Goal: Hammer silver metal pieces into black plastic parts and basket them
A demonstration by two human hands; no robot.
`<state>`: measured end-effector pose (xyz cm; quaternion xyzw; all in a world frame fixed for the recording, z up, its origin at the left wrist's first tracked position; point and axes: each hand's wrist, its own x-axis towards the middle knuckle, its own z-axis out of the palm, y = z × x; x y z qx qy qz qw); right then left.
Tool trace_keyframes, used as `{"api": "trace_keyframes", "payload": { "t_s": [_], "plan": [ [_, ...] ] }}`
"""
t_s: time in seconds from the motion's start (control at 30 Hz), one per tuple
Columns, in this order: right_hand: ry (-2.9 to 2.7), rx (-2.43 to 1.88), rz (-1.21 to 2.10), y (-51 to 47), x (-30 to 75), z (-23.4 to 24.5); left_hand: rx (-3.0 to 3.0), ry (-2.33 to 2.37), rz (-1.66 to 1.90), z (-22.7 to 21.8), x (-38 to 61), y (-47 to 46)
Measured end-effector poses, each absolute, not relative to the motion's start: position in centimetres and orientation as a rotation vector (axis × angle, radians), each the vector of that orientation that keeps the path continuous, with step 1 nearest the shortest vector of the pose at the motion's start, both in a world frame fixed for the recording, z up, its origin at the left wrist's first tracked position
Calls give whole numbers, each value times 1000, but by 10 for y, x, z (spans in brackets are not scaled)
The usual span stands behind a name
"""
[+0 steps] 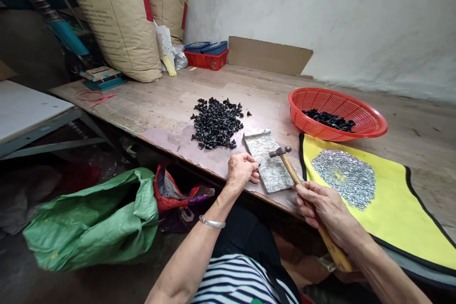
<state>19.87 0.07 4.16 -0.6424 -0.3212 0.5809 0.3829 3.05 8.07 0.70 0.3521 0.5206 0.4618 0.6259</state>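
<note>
My left hand (pixel 242 170) is closed in a pinch at the left edge of a worn metal plate (pixel 269 161), holding a tiny part I cannot make out. My right hand (pixel 320 209) grips the wooden handle of a small hammer (pixel 281 152), whose metal head hovers just over the plate. A pile of small black parts (pixel 216 123) lies on the wooden table beyond my left hand. To the right, a heap of small silvery metal pieces (pixel 344 176) sits on a yellow mat (pixel 399 218). A red plastic basket (pixel 337 99) holds more black parts.
Large tan sacks (pixel 117 14) lean at the back left, next to a red tray with blue lids (pixel 206 54) and a cardboard sheet (pixel 269 55). A green bag (pixel 92 218) and a red bag (pixel 171 194) lie on the floor below the table edge.
</note>
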Motion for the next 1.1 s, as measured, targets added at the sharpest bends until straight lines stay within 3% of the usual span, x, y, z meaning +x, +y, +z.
{"api": "trace_keyframes", "payload": {
  "t_s": [0.2,0.33,0.57,0.8,1.1],
  "plan": [
    [-1638,-1720,534,-13,190,26,742,1227,1047,10,30,80],
    [-1864,-1745,143,-16,186,15,740,1252,1058,9,32,80],
    [-1891,-1691,-179,-23,177,26,758,1279,1050,9,33,80],
    [-2110,-1915,-348,-24,174,14,750,1279,1058,12,34,79],
    [-1965,-1840,-302,-26,167,13,791,1265,1036,7,31,81]
  ]
}}
